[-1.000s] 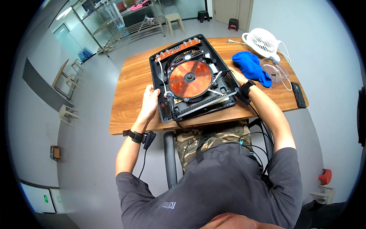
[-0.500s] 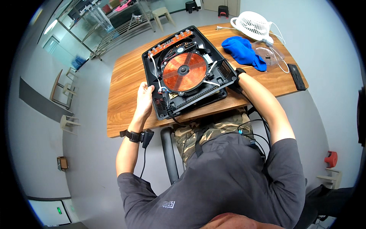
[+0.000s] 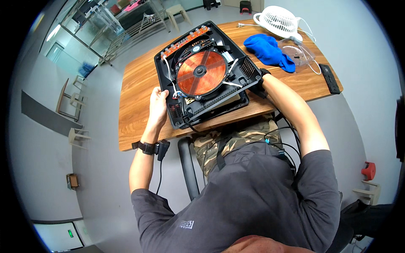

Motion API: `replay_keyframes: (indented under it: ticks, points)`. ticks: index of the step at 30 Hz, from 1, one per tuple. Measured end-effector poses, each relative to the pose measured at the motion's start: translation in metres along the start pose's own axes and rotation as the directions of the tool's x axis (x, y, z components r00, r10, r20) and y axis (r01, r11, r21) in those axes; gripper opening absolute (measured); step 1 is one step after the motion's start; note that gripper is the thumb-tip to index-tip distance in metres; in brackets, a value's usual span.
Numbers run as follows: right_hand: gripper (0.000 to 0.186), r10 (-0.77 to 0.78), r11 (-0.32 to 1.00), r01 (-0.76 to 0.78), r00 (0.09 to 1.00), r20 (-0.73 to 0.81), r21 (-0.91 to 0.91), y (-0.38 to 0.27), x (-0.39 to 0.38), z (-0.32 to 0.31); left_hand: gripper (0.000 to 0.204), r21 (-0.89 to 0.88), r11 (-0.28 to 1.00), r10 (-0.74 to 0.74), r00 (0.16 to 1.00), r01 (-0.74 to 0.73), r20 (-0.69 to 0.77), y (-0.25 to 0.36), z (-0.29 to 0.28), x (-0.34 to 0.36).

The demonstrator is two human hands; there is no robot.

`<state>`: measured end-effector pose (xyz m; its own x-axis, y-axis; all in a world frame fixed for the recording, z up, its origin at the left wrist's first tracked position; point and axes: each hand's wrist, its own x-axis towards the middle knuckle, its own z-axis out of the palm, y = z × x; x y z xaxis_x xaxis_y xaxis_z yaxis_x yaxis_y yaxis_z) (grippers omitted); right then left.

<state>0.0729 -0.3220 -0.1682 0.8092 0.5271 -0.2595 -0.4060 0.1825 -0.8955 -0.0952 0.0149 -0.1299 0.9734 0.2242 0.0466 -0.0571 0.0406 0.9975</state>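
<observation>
An opened induction cooker base (image 3: 166, 78), a black housing with a round copper coil (image 3: 201, 72) and an orange circuit strip (image 3: 185, 41), is raised at a tilt over the table's near side. Gripping its left edge is my left hand (image 3: 158, 105), thumb on top of the rim and the other fingers mostly out of sight. My right forearm (image 3: 291, 101) reaches to the right edge; the right hand is behind and under the housing, its fingers hidden. Below the housing lies a dark panel (image 3: 244, 100), partly covered. White wires run beside the coil.
The wooden table (image 3: 137, 97) also holds a blue cloth (image 3: 268, 50), a white fan-like appliance (image 3: 278, 21) with a cord, a clear plastic container (image 3: 297, 52) and a flat black bar (image 3: 329, 79). Black cables hang near my lap.
The cooker base has shifted slightly up and left, and its near right side stands higher, showing more of the panel beneath. My left hand keeps its hold.
</observation>
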Motion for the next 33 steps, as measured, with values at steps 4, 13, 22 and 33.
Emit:
replay_keyframes:
  ticks: [4, 13, 22, 33]
  points:
    - [0.050, -0.006, 1.000, 0.005, 1.000, 0.008, 0.025, 0.004, -0.001, 0.000, 0.005, -0.003, 1.000, -0.018, 1.000, 0.018, -0.009, 0.004, 0.005, -0.004]
    - [0.051, -0.040, 0.995, 0.037, 0.999, 0.027, 0.091, 0.000, -0.003, 0.002, 0.004, -0.032, 0.999, -0.004, 1.000, 0.004, 0.002, -0.003, 0.001, -0.001]
    - [0.052, -0.238, 0.962, 0.223, 0.968, 0.085, 0.157, -0.039, -0.012, 0.006, 0.006, -0.133, 0.989, -0.054, 0.997, 0.060, 0.054, -0.007, 0.013, -0.010]
    - [0.052, -0.239, 0.944, 0.157, 0.932, 0.271, 0.291, -0.038, -0.051, 0.052, 0.011, -0.323, 0.944, 0.019, 0.964, 0.071, 0.265, 0.023, 0.058, -0.011]
